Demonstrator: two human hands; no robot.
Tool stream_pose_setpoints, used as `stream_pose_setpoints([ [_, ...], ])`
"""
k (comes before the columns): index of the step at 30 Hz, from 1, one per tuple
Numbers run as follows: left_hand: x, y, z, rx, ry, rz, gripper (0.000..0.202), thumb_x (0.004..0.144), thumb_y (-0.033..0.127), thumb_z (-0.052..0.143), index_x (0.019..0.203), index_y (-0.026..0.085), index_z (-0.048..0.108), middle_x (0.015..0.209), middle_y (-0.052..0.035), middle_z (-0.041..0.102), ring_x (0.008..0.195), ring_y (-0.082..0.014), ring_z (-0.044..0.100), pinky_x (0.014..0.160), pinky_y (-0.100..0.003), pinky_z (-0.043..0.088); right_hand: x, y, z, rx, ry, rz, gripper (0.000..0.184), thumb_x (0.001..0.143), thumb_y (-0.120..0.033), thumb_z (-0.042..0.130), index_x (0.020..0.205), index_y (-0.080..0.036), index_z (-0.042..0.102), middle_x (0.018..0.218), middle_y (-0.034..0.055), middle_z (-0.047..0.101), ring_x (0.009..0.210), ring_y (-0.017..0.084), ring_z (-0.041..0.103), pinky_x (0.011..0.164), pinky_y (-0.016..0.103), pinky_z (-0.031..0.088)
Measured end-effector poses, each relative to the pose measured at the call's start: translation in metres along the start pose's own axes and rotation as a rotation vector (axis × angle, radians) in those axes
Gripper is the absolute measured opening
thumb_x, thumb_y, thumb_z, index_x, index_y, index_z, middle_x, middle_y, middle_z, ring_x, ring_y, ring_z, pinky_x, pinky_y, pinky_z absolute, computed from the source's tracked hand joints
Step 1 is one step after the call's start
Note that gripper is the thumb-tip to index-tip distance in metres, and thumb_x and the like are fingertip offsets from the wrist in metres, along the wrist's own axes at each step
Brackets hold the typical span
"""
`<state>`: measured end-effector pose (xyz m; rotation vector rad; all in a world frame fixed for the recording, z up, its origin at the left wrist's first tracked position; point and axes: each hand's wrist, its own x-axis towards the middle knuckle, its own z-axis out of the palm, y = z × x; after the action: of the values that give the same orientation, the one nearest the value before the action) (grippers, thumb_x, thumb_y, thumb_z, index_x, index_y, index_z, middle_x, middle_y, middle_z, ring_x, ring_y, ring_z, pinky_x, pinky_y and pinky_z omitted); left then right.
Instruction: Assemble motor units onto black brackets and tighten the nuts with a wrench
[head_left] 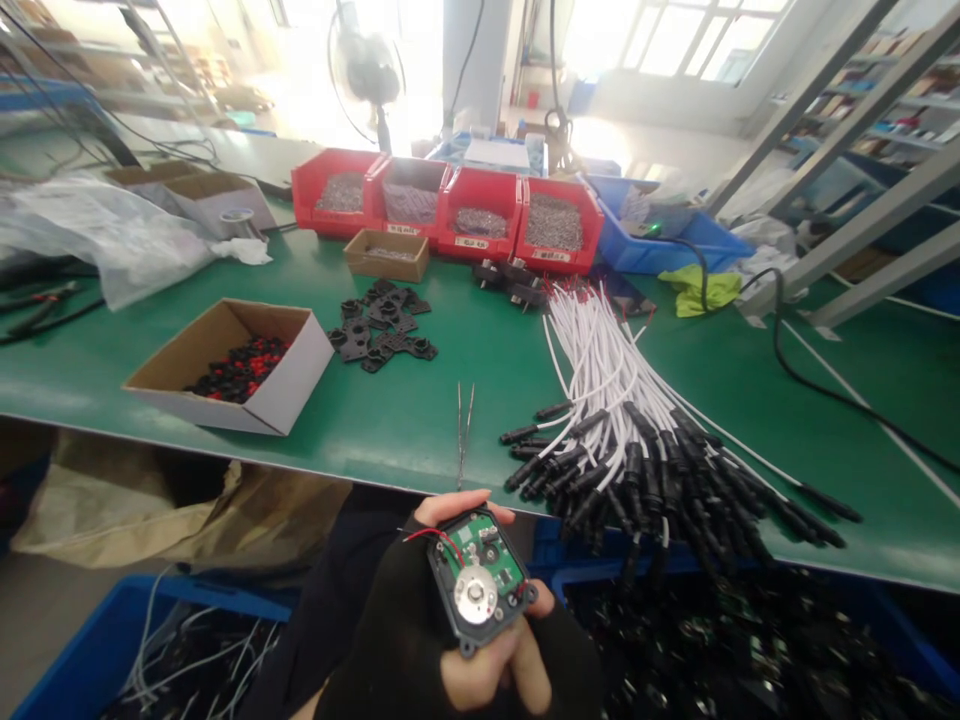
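Note:
Both hands, in black fingerless gloves, hold a small black housing (478, 580) with a green circuit board, a round silver disc and a red wire. My left hand (420, 620) wraps it from the left, thumb over its top edge. My right hand (544, 645) grips its lower right side. They are below the near edge of the green table (420, 400). Metal tweezers (464, 425) lie on the table just above the hands. A large bundle of white cables with black connectors (630, 440) lies to the right.
A cardboard box of black and red parts (240, 368) sits at left, loose black plastic parts (382, 325) behind it. Several red bins (450, 205) of small metal pieces line the back, with a blue bin (660, 235) beside them. Blue crates (150, 650) stand below the table.

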<state>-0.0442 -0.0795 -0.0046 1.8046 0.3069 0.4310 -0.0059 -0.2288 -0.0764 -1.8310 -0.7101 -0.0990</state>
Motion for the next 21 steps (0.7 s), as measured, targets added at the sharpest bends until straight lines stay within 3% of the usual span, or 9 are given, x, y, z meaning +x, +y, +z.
stream_pose_setpoints([
  [3, 0.003, 0.001, -0.001, -0.07, -0.056, -0.033, 0.072, 0.068, 0.013, 0.086, 0.132, 0.03, 0.059, 0.126, -0.0086, 0.072, 0.102, -0.031, 0.077, 0.083, -0.036, 0.067, 0.006, -0.001, 0.0, 0.101, -0.034, 0.03, 0.024, 0.109, -0.038, 0.066, 0.119, -0.017, 0.067, 0.111, 0.0074, 0.067, 0.088, 0.019, 0.068, 0.076, 0.033, 0.063],
  [7, 0.004, 0.006, -0.002, -0.282, -0.167, -0.178, 0.064, 0.073, 0.011, 0.082, 0.131, 0.027, 0.062, 0.13, -0.0126, 0.072, 0.076, -0.0255, 0.079, 0.059, -0.03, 0.066, 0.009, 0.0, 0.002, 0.198, -0.062, 0.076, 0.027, 0.108, -0.039, 0.067, 0.118, -0.014, 0.065, 0.103, 0.0058, 0.066, 0.08, 0.017, 0.067, 0.069, 0.03, 0.062],
  [12, 0.008, 0.012, -0.004, -0.244, -0.038, -0.151, 0.058, 0.065, 0.011, 0.088, 0.119, 0.024, 0.072, 0.123, -0.0126, 0.075, 0.11, -0.0384, 0.074, 0.082, -0.04, 0.067, 0.017, 0.0, 0.001, 0.252, -0.053, 0.138, 0.03, 0.107, -0.044, 0.066, 0.111, -0.015, 0.067, 0.098, 0.0054, 0.067, 0.077, 0.018, 0.066, 0.067, 0.03, 0.061],
  [16, 0.012, 0.013, -0.008, -0.139, -0.024, -0.081, 0.051, 0.07, 0.018, 0.085, 0.118, 0.023, 0.069, 0.118, -0.012, 0.076, 0.11, -0.0355, 0.075, 0.086, -0.039, 0.066, 0.025, 0.0, -0.004, 0.277, -0.003, 0.201, 0.03, 0.097, -0.049, 0.075, 0.104, -0.02, 0.071, 0.101, 0.0097, 0.068, 0.089, 0.027, 0.068, 0.067, 0.037, 0.061],
  [18, 0.012, 0.012, -0.011, -0.108, 0.004, -0.068, 0.057, 0.068, 0.016, 0.084, 0.121, 0.023, 0.065, 0.118, -0.0102, 0.076, 0.108, -0.0326, 0.075, 0.087, -0.037, 0.066, 0.029, -0.003, -0.009, 0.303, 0.052, 0.254, 0.022, 0.1, -0.045, 0.071, 0.099, -0.023, 0.071, 0.084, 0.0061, 0.065, 0.075, 0.025, 0.065, 0.056, 0.032, 0.054],
  [21, 0.012, 0.011, -0.013, -0.174, -0.005, -0.159, 0.058, 0.067, 0.015, 0.081, 0.12, 0.022, 0.06, 0.115, -0.0094, 0.077, 0.099, -0.0295, 0.078, 0.084, -0.035, 0.065, 0.041, -0.018, -0.017, 0.492, 0.156, 0.314, 0.03, 0.112, -0.039, 0.05, 0.093, -0.025, 0.068, 0.061, -0.0045, 0.04, 0.046, 0.011, 0.036, 0.044, 0.023, 0.027],
])
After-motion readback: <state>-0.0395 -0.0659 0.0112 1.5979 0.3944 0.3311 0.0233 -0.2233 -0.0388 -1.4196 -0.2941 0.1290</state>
